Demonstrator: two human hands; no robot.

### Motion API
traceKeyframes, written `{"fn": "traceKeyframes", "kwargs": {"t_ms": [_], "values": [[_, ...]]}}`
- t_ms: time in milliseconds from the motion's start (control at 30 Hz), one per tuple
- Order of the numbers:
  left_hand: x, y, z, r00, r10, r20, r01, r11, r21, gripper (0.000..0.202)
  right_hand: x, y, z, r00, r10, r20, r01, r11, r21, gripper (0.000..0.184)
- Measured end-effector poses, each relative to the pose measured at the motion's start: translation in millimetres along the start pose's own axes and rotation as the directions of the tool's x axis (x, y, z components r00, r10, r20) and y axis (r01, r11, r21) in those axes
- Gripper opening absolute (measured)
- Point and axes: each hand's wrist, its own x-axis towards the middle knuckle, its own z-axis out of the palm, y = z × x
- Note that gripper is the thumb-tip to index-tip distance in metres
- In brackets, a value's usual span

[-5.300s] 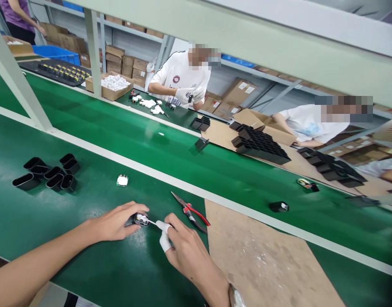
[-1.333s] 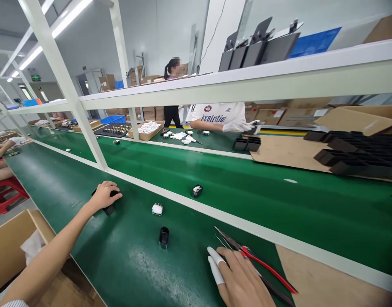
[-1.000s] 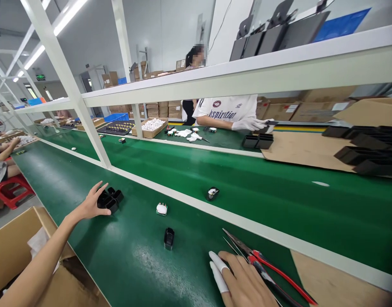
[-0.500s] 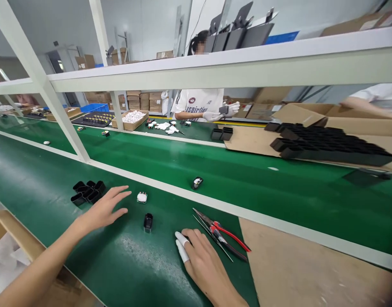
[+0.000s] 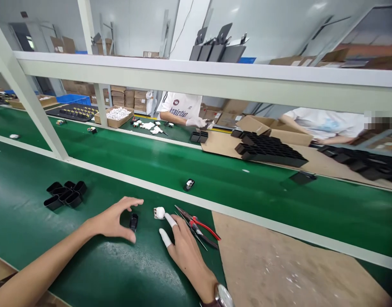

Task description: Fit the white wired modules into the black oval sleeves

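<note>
My left hand (image 5: 114,221) is open, thumb and fingers spread around a small black case (image 5: 134,222) on the green worktop. Whether its fingers touch the case I cannot tell. Just to the right lies a small white part with metal-looking pieces on its left side (image 5: 159,212). My right hand (image 5: 186,247) wears white finger cots on thumb and index finger. Its index fingertip is at the white part's edge, with the thumb held apart below. Beside that hand, red-and-black long-nose pliers (image 5: 197,226) and thin tweezers (image 5: 200,242) lie on the worktop.
Several black cases (image 5: 66,195) are grouped at left. A brown board (image 5: 279,260) covers the right side. Past a pale rail (image 5: 144,186) runs a green belt (image 5: 144,160) carrying a filled black case (image 5: 189,184). Two people work opposite under a shelf beam (image 5: 183,79).
The view has turned to the right. My left hand has come around the black case. My right hand has reached the white part, which now lies right of the case instead of behind it.
</note>
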Motion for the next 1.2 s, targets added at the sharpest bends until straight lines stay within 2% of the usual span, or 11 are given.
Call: {"fn": "traceKeyframes", "kwargs": {"t_ms": [67,167,300,467,533,667,767,900,967,1067,1200], "values": [[-7.9,0.7,7.6,0.998,0.011,0.058,-0.013,0.999,0.041,0.096,13.0,0.6,3.9,0.999,0.03,0.011,-0.03,0.999,-0.014,0.046],[-13.0,-3.2,17.8,0.998,-0.036,0.053,0.03,0.994,0.109,0.074,28.7,-2.6,10.0,0.998,-0.004,0.068,0.006,0.999,-0.04,0.042],[-15.2,-8.0,22.6,0.998,-0.042,0.035,0.037,0.99,0.139,0.068,25.8,-19.5,13.3,0.993,-0.005,0.122,0.001,1.0,0.027,0.047],[-16.2,-6.4,29.4,0.995,0.094,0.025,-0.098,0.965,0.242,0.071,1.9,-40.0,6.7,0.98,0.052,0.192,-0.073,0.992,0.102,0.065],[-15.3,-4.4,34.6,0.986,0.165,0.016,-0.161,0.928,0.336,0.059,-5.0,-42.2,5.1,0.975,0.037,0.221,-0.046,0.998,0.035,0.062],[-11.4,-0.3,45.9,0.974,0.226,0.01,-0.205,0.86,0.468,0.033,-10.6,-40.6,6.9,0.966,-0.011,0.259,0.046,0.991,-0.129,0.05],[-7.5,1.0,53.4,0.963,0.268,-0.028,-0.218,0.838,0.5,0.024,-10.2,-40.8,9.4,0.96,-0.045,0.276,0.086,0.987,-0.135,0.045],[-5.2,-0.7,60.1,0.943,0.319,-0.095,-0.231,0.832,0.504,0.017,-10.1,-44.5,11.9,0.959,-0.075,0.272,0.131,0.972,-0.195,0.052],[-5.9,-1.6,60.4,0.943,0.322,-0.086,-0.241,0.837,0.492,0.017,-9.2,-42.9,9.7,0.952,-0.098,0.292,0.164,0.963,-0.213,0.055],[-8.1,-1.2,53.8,0.957,0.288,-0.041,-0.242,0.867,0.436,0.024,-4.0,-32.4,0.2,0.94,-0.102,0.327,0.124,0.991,-0.046,0.062],[-11.2,-1.7,32.1,0.989,0.148,-0.012,-0.139,0.95,0.281,0.076,5.8,-15.4,-10.4,0.939,-0.063,0.339,-0.01,0.978,0.21,0.072]]}}
